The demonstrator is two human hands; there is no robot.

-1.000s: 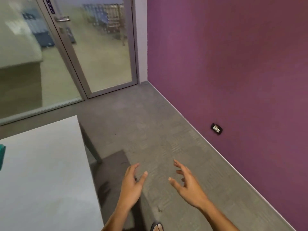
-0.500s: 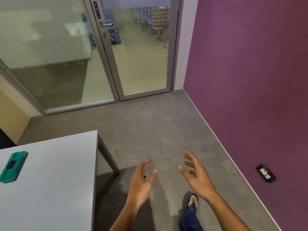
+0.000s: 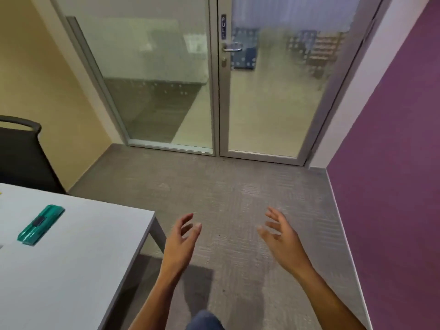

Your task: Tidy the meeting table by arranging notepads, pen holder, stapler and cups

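Note:
A green stapler (image 3: 41, 224) lies flat on the light grey meeting table (image 3: 78, 265) at the lower left. My left hand (image 3: 181, 241) hovers over the carpet just past the table's right corner, fingers spread, holding nothing. To its right, my right hand (image 3: 281, 239) is also in the air with fingers apart and empty. Both hands are well to the right of the stapler. No notepads, pen holder or cups are in view.
A black chair (image 3: 21, 156) stands behind the table at the left by the yellow wall. A glass door (image 3: 266, 91) and glass panel face me. The purple wall (image 3: 390, 163) runs along the right. Grey carpet (image 3: 238, 191) lies between.
The view has swung left: the door is now central, more of the table and the stapler show, and the chair has come into view. Both hands stay open in front.

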